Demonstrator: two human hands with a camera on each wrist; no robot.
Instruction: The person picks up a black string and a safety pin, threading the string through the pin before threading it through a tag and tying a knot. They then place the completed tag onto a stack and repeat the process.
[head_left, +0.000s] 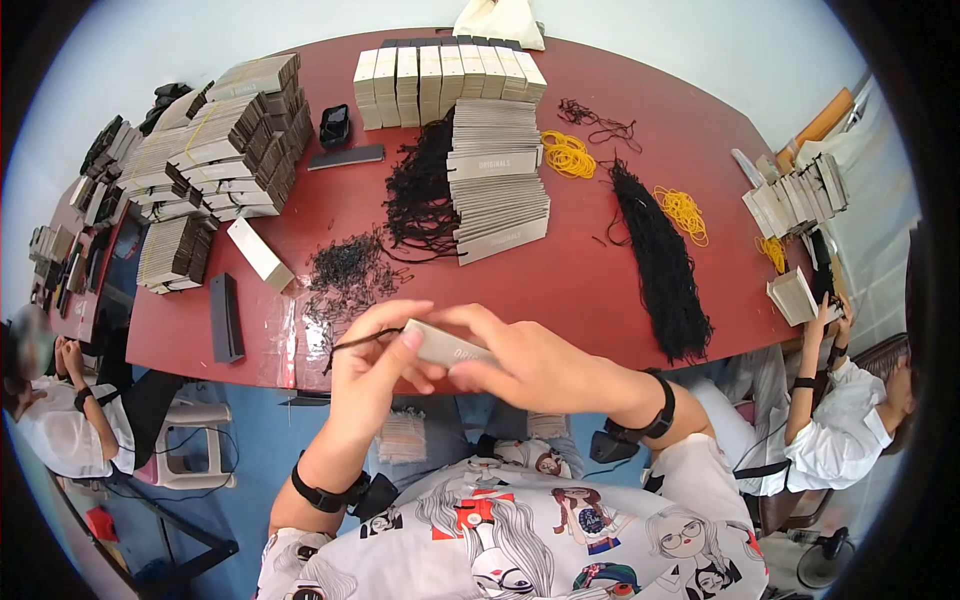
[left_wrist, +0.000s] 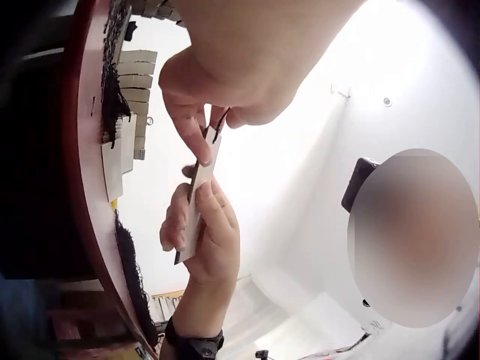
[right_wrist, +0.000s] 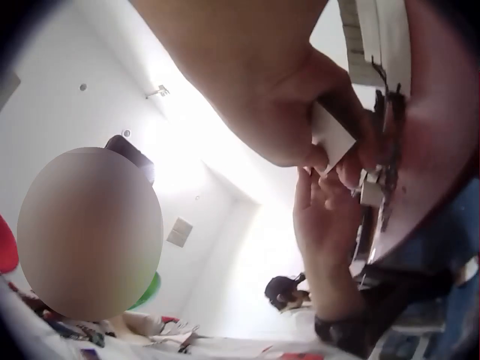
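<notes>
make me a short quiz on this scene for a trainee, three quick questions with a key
1. Multiple choice: what do the left hand and right hand both hold?
A) a yellow band
B) a gray tag
C) a pen

2. True or false: in the head view, the small black tray lies to the left of the row of white blocks.

3. Fill in the blank: the word printed on the gray stacks in the middle of the red table is ____.

Key: 1. B; 2. True; 3. ORIGINALS
</notes>
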